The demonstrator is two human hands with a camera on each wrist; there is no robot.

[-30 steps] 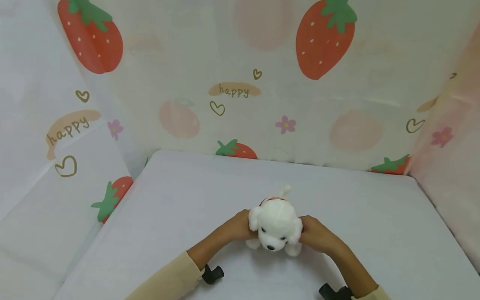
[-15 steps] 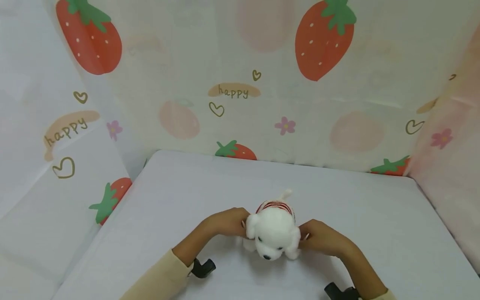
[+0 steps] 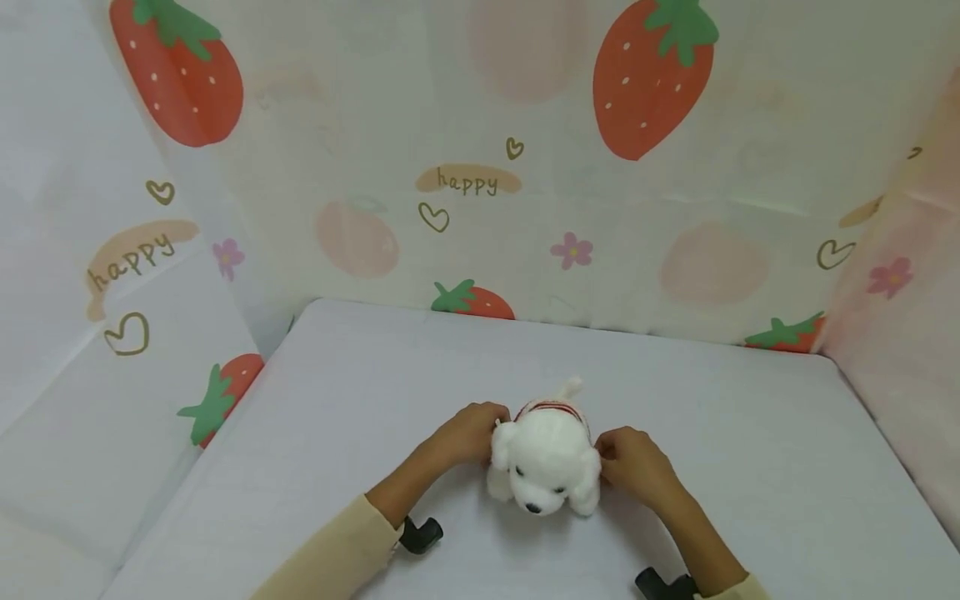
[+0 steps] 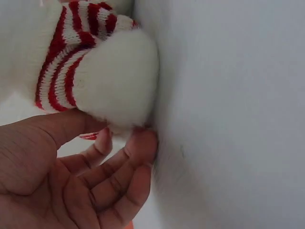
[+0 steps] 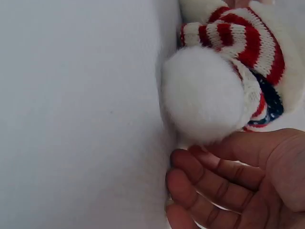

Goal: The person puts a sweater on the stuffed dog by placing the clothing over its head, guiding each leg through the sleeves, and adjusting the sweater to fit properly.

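A white plush dog in a red-and-white striped knit sweater stands on the white table, its head towards me and its tail up behind. On its left side in the head view is my left hand; my right hand is on the other side. In the left wrist view, thumb and curled fingertips meet at the fur beside a round paw. The right wrist view shows the thumb and index finger close together at the edge of another paw. The ears partly hide the fingertips in the head view.
The white table stretches around the dog. A sheet printed with strawberries hangs behind it, and more sheeting covers both sides. Black wrist mounts sit on both forearms, by the beige sleeves.
Both hands loosened outwards from the dog's sides, then came back in, a little farther from me. The dog sits slightly lower and left in the head view than one second ago.
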